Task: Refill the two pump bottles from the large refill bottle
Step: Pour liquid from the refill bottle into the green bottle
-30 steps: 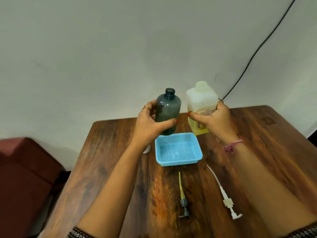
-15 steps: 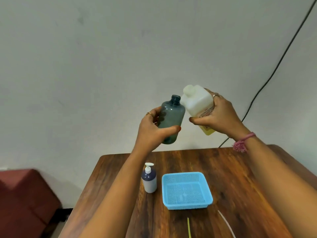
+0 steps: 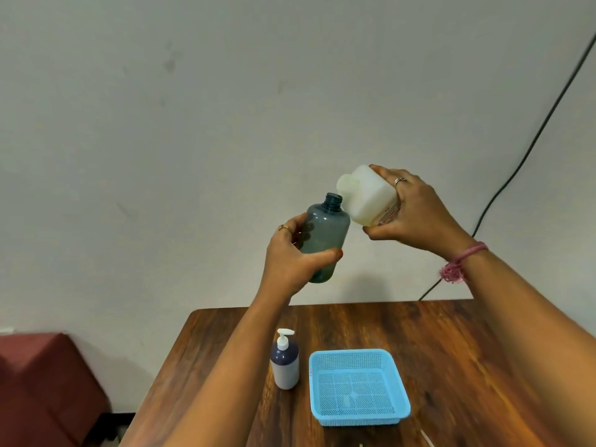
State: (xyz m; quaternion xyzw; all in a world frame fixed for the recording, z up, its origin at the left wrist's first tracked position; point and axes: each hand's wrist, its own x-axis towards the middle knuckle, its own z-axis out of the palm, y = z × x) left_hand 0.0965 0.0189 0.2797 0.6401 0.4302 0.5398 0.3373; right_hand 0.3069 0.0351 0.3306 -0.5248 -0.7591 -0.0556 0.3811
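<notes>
Hands grip teal bottle (image 3: 325,235) and refill bottle (image 3: 367,198) above basket (image 3: 358,356), pump bottle (image 3: 285,366).

Both arms reach up and forward; left grip (image 3: 295,253) and right grip (image 3: 416,217) have fingers curled, wrists nearly level, well above the bench (image 3: 467,366).

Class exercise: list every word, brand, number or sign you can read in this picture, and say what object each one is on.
No text here can be quoted.
Refill bottle, held in the right hand: a label with red print shows by the palm, too small and blurred to read.
Blue basket: a tiny mark on its left rim, unreadable.
Grey bottle in the left hand: no print visible.
Pump bottle: no print visible.
</notes>
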